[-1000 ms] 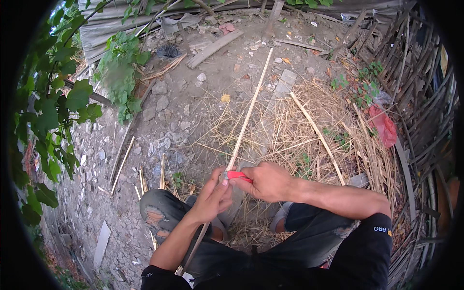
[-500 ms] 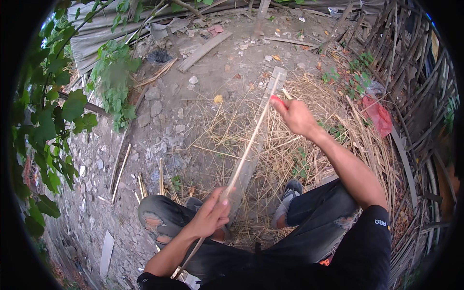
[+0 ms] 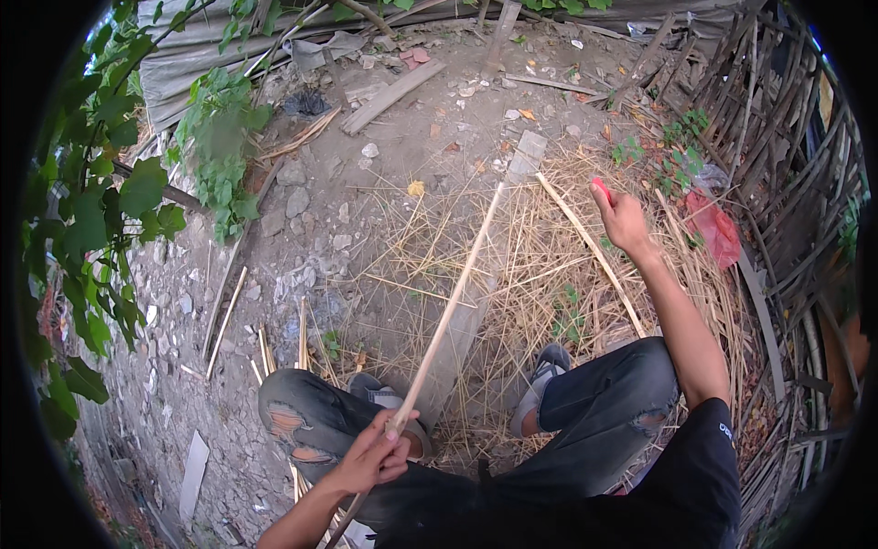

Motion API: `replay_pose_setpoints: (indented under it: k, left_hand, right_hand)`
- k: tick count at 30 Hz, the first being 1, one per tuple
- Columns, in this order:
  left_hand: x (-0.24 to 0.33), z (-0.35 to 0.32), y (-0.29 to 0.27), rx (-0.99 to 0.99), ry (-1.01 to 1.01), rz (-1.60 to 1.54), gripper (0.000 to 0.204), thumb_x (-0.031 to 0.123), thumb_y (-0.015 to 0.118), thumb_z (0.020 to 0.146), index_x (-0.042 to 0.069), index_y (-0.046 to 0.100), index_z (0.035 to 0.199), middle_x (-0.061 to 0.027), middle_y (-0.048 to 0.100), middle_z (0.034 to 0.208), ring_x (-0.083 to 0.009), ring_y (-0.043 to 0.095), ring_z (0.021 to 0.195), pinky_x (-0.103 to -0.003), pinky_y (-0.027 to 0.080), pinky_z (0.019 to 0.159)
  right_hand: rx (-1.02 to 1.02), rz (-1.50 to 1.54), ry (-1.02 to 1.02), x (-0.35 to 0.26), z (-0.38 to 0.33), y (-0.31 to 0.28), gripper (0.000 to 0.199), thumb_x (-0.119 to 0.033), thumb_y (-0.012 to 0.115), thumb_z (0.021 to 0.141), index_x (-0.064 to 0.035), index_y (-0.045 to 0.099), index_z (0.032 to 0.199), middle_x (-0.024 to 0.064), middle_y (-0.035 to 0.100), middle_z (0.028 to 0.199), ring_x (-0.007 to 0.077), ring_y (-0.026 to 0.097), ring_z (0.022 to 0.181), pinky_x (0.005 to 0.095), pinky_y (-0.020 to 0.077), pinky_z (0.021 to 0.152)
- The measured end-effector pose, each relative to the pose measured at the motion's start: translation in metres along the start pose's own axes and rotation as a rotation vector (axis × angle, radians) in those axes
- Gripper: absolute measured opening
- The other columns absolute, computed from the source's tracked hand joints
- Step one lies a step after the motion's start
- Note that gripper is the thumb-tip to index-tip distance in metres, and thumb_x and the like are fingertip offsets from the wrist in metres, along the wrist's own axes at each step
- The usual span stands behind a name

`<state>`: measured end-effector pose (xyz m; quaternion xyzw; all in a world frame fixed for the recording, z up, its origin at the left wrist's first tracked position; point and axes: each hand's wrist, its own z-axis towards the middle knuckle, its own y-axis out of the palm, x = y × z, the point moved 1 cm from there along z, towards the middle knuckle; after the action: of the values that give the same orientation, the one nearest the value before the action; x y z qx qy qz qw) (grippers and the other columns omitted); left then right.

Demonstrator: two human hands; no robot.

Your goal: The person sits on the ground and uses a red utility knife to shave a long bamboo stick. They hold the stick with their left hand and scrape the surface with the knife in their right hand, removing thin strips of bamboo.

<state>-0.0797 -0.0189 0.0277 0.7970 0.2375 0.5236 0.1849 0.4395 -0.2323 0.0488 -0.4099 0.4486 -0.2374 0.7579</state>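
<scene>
My left hand [image 3: 373, 453] is closed round the lower part of a long, thin, pale wooden stick [image 3: 457, 297]. The stick slants up and away over a narrow grey plank [image 3: 455, 352], its far tip near the plank's far end. My right hand [image 3: 624, 220] is closed and apart from the stick, raised over the straw to the right. A small red object [image 3: 601, 190] shows at its thumb and fingertips; its kind I cannot make out. Beside the plank, a pale split strip [image 3: 594, 245] lies across the straw.
Loose straw and shavings [image 3: 540, 256] spread around the plank, between and beyond my knees. A fence of sticks [image 3: 777, 156] and a red plastic bag [image 3: 713, 229] are at the right. Leafy vines [image 3: 101, 210] hang at the left. Another board [image 3: 393, 98] lies farther off.
My right hand has come away from the stick and moved right, with the red object still at its fingers. My left hand, holding the stick, has shifted slightly nearer and left.
</scene>
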Motion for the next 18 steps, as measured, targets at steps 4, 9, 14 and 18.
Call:
replay_pose_setpoints:
  k: [4, 9, 14, 18]
  left_hand:
    - [0.042, 0.032, -0.006, 0.076, 0.178, 0.285, 0.039, 0.026, 0.034, 0.112, 0.009, 0.039, 0.147, -0.0062, 0.051, 0.077, -0.0059, 0.035, 0.046, -0.021, 0.028, 0.043]
    - [0.081, 0.080, -0.002, 0.120, 0.272, 0.353, 0.041, 0.025, 0.036, 0.110, 0.008, 0.039, 0.148, -0.0119, 0.060, 0.090, -0.0066, 0.039, 0.045, -0.021, 0.029, 0.041]
    - [0.088, 0.107, 0.015, 0.151, 0.360, 0.287, 0.047, 0.024, 0.036, 0.111, 0.013, 0.030, 0.156, -0.0117, 0.061, 0.093, -0.0054, 0.038, 0.044, -0.021, 0.030, 0.042]
    - [0.081, 0.113, 0.013, 0.084, 0.334, 0.179, 0.051, 0.023, 0.038, 0.111, 0.016, 0.025, 0.160, -0.0106, 0.061, 0.093, -0.0044, 0.036, 0.044, -0.020, 0.029, 0.041]
  right_hand:
    - [-0.087, 0.037, -0.211, -0.088, -0.026, -0.006, 0.062, -0.054, 0.052, 0.101, 0.0004, 0.067, 0.076, 0.0213, 0.061, 0.059, 0.0382, 0.065, 0.058, 0.0476, 0.0499, 0.061]
    - [-0.249, 0.076, -0.386, -0.151, -0.070, -0.014, 0.057, -0.052, 0.053, 0.101, -0.0014, 0.069, 0.078, 0.0192, 0.060, 0.057, 0.0399, 0.064, 0.057, 0.0492, 0.0508, 0.061]
    - [-0.442, 0.283, -0.519, -0.175, -0.104, -0.004, 0.049, -0.041, 0.056, 0.103, 0.0016, 0.065, 0.081, 0.0200, 0.055, 0.058, 0.0378, 0.058, 0.054, 0.0444, 0.0455, 0.055]
    - [-0.729, 0.253, -0.494, -0.194, -0.125, 0.001, 0.049, -0.048, 0.051, 0.103, -0.0036, 0.070, 0.093, 0.0239, 0.066, 0.073, 0.0458, 0.065, 0.072, 0.0520, 0.0510, 0.067]
